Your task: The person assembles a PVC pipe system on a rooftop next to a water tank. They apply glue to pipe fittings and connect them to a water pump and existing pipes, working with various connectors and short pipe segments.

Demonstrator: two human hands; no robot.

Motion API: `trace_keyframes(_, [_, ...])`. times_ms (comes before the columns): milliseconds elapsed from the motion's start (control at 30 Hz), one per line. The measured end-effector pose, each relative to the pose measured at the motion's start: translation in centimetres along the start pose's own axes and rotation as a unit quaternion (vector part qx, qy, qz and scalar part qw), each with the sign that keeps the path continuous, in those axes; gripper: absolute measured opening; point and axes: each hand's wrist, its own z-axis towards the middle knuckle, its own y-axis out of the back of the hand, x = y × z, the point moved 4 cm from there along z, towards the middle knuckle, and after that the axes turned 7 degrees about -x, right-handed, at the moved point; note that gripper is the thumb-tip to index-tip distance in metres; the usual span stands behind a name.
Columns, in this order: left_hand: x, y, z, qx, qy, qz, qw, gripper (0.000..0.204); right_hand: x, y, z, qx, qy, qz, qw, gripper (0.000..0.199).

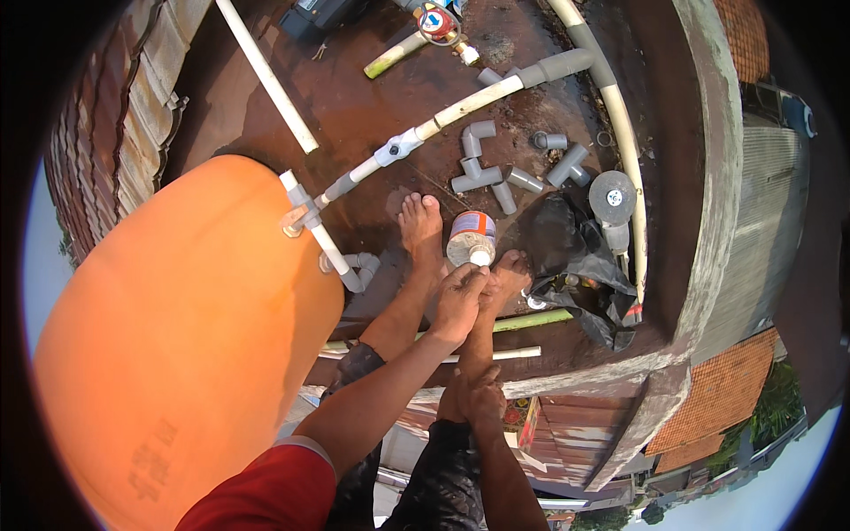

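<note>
My left hand [459,305] comes in from a red sleeve, with its fingers closed together at the white cap of a plastic bottle [472,232]. What the fingertips hold is hidden. The bottle has an orange and white label and a greyish body, and it is between my bare feet. Lower down, my right hand [483,394] wraps around my right leg [478,343], below the dark trouser leg. Several grey pipe fittings [478,177], elbows and tees, lie just beyond the bottle.
A large orange tank [195,310] fills the left side. White pipes with a valve [397,148] run across the brown floor. At right are a black plastic bag [567,239] and a grey disc-topped object [613,198]. A concrete ledge [699,265] borders the area, with roofs beyond.
</note>
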Motion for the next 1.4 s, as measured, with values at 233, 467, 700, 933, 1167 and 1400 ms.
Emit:
trace_keyframes(233, [-0.6,0.3,0.7,-0.019,0.006,-0.037,0.999,0.027,-0.1,-0.5,0.6,-0.012,0.019,-0.041,0.999,0.112])
trace_keyframes(467, [-0.9,0.2,0.7,-0.028,0.005,-0.045,0.999,0.031,-0.7,-1.3,1.5,0.013,0.011,-0.038,0.999,0.111])
trace_keyframes(700, [-0.8,0.2,0.9,-0.022,0.013,-0.061,0.998,0.034,-0.7,-1.3,1.4,-0.008,0.022,-0.045,0.999,0.108])
trace_keyframes(933, [-0.6,0.2,1.1,-0.018,0.013,-0.058,0.998,0.034,0.2,-0.2,0.9,0.016,0.000,-0.021,1.000,0.104])
trace_keyframes(1167, [-0.6,0.3,1.3,-0.029,0.019,-0.054,0.998,0.036,0.8,0.5,0.9,0.052,-0.031,0.000,0.998,0.096])
trace_keyframes(1400, [0.0,0.5,1.6,-0.021,0.025,-0.064,0.997,0.037,0.8,0.7,0.8,0.047,-0.016,0.003,0.999,0.097])
